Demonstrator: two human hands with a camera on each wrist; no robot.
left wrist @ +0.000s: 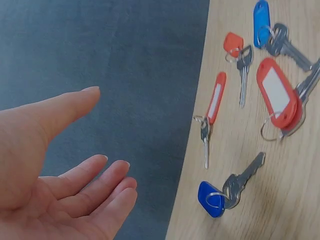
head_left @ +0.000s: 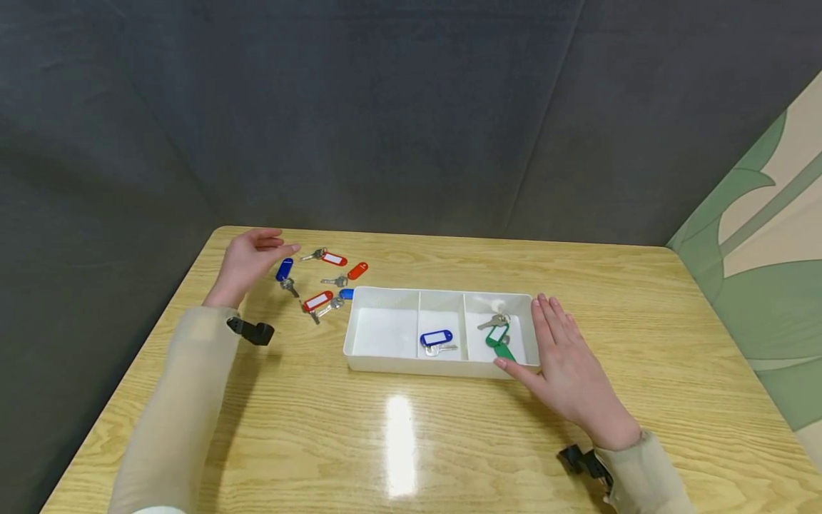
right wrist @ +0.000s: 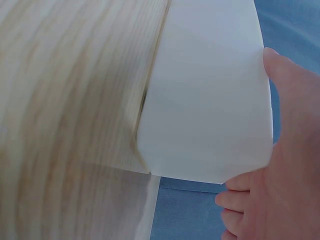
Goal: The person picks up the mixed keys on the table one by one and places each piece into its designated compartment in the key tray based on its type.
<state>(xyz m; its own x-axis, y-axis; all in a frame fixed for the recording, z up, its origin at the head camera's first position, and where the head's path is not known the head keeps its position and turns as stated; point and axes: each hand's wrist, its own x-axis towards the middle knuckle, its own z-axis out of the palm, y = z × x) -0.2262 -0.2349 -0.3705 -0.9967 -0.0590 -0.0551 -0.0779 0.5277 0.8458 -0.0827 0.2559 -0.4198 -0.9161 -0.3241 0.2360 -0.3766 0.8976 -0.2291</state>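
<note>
My left hand [head_left: 247,263] hovers over the far left of the table, fingers loosely bent and thumb held apart, with nothing between them. Nearest to it lies a key with a dark blue tag [head_left: 285,269]. Close by are a key with a red tag [head_left: 334,258], another red-tagged key [head_left: 357,270] and overlapping red-tagged keys [left wrist: 277,92]. With straight fingers, my right hand [head_left: 571,368] rests along the right end of a white divided tray [head_left: 411,365], thumb at its front rim. A blue-tagged key [head_left: 437,338] lies in the middle compartment; green-tagged keys [head_left: 497,334] lie in the right one.
A lighter blue tag [head_left: 346,293] with its key lies against the tray's left end, partly hidden in the head view. The wooden table [head_left: 308,435] backs onto a dark cloth partition [head_left: 359,128]. Black wrist cameras [head_left: 257,333] sit on both sleeves.
</note>
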